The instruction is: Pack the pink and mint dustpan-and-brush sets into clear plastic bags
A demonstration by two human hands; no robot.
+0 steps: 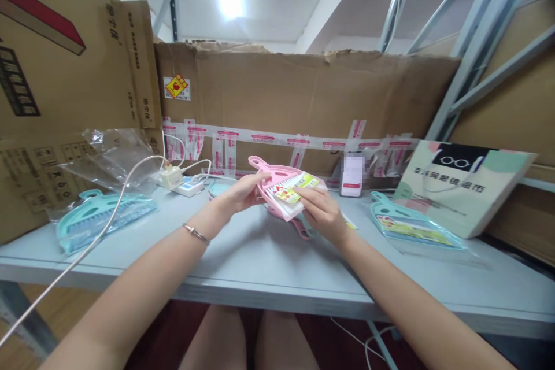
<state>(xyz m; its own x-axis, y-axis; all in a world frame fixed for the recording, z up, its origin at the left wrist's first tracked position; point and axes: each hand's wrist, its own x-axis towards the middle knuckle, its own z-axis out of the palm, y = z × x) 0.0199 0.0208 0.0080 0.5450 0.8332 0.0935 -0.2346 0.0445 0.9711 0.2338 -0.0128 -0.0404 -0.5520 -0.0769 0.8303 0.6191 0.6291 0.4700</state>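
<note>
A pink mini dustpan (277, 176) with a brush and a yellow-green paper label (295, 189) is held above the grey table (260, 260). My left hand (243, 192) grips the dustpan's left side, fingers closed on it. My right hand (318, 211) holds its right lower edge, fingers curled over the label. A second pink piece (300, 228) lies under my right hand on the table.
A teal dustpan set in a clear bag (99, 214) lies at the left, another teal bagged set (407, 225) at the right. A power strip (182, 184) with white cables, a phone (352, 174), a printed paper bag (463, 188) and cardboard walls (303, 92) stand behind.
</note>
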